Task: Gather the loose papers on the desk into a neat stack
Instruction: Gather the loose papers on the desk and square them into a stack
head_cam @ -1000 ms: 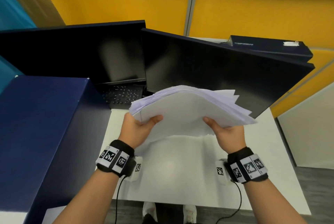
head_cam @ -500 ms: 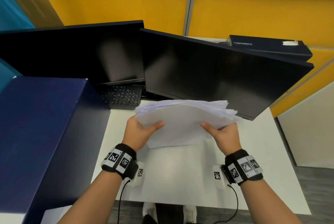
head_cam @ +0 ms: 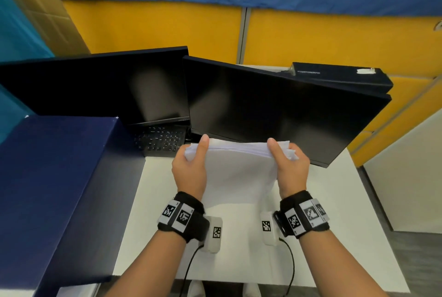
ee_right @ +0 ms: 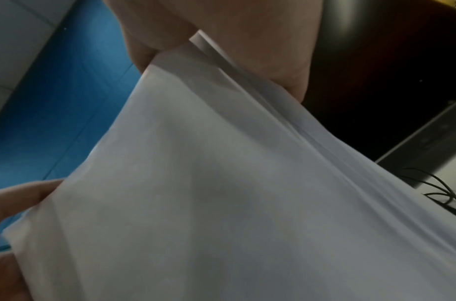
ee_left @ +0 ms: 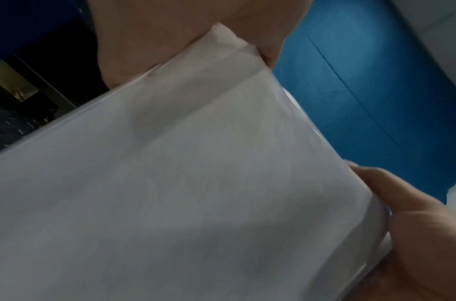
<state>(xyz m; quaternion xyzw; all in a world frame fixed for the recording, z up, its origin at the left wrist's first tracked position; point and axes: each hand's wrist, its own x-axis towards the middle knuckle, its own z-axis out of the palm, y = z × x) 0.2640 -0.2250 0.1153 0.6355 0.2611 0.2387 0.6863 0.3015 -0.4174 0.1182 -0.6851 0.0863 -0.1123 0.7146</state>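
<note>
Above the desk [head_cam: 239,260], hands (both) now hold papers [head_cam: 239,172] upright.

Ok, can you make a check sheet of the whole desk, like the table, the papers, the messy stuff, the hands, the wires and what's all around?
Surface: white desk, bare in front of the hands.
Job's things: stack of white papers held up on edge over the desk; sheet corners at the top right are uneven.
Clutter: dark blue box at left; keyboard; two dark monitors; flat black box behind them.
Grippers: left hand grips the stack's left side, right hand its right side, thumbs on the near face.
Cables: black wire hangs from each wrist camera; more by the monitor foot.
Surroundings: yellow partition, blue above.
</note>
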